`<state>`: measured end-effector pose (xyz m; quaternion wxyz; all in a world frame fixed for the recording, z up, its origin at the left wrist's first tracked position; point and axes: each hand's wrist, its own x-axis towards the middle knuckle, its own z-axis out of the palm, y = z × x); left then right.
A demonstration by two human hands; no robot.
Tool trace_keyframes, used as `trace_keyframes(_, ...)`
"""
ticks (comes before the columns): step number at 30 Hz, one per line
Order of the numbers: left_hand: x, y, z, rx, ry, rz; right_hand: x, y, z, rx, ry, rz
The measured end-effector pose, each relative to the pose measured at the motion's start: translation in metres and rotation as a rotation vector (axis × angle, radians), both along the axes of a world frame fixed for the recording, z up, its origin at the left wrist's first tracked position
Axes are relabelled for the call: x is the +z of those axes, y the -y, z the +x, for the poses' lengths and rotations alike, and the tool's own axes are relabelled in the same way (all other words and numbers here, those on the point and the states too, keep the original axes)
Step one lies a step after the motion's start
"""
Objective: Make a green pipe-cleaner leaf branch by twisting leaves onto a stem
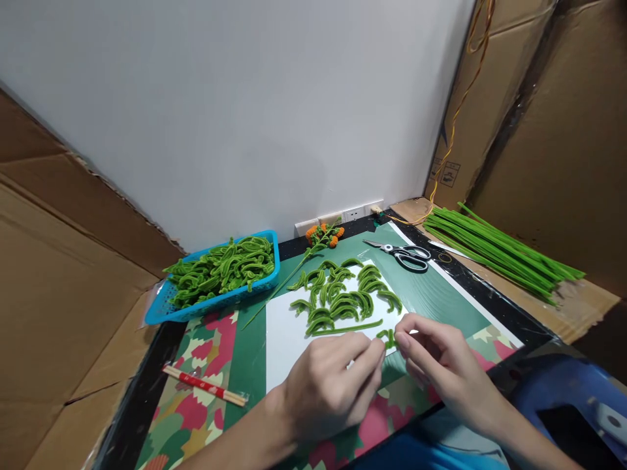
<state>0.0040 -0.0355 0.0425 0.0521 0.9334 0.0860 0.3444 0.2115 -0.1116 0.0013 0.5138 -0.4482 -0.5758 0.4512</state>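
Between my two hands is a small bent green pipe cleaner [388,339]. My left hand [336,385] is closed, its thumb and forefinger at the left end of that piece. At the other end, my right hand [443,365] pinches it, fingertips together. Just beyond them, several curved green pipe cleaner pieces [344,307] lie in loose rows on a white sheet [284,346]. One nearly straight piece [347,328] rests along the near side of those rows.
A blue basket [220,302] heaped with looped green pieces stands at left. An orange-flowered stem [313,249] and scissors [409,254] lie behind the sheet. Long green pipe cleaners [499,251] lie on cardboard at right. Wrapped chopsticks [206,385] rest at front left.
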Motion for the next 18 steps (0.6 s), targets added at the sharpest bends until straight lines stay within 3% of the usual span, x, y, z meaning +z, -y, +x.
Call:
trace_keyframes(2,0.005,0.003,0.003,0.037,0.047,-0.291,0.001,-0.002,0.005,-0.149,0.326,0.365)
trace_keyframes(4,0.012,0.004,0.006,0.051,0.058,-0.547,0.001,-0.005,0.011,-0.209,0.606,0.673)
trace_keyframes(6,0.017,0.004,0.008,0.071,0.038,-0.721,0.001,-0.008,0.016,-0.224,0.763,0.833)
trace_keyframes(8,0.019,0.003,0.009,0.069,0.004,-0.788,0.001,-0.009,0.016,-0.204,0.754,0.874)
trace_keyframes(9,0.019,0.003,0.009,0.055,-0.011,-0.773,0.002,-0.008,0.014,-0.174,0.682,0.838)
trace_keyframes(11,0.018,0.001,0.008,-0.009,-0.016,-0.609,0.002,-0.005,0.007,-0.060,0.417,0.591)
trace_keyframes(14,0.015,-0.001,0.003,-0.117,-0.040,-0.027,0.004,-0.003,-0.005,0.121,-0.183,-0.057)
trace_keyframes(16,0.013,-0.004,0.001,-0.127,-0.081,0.350,0.006,-0.004,-0.010,0.138,-0.481,-0.406)
trace_keyframes(18,0.012,-0.006,0.001,-0.112,-0.098,0.472,0.009,-0.006,-0.008,0.160,-0.577,-0.573)
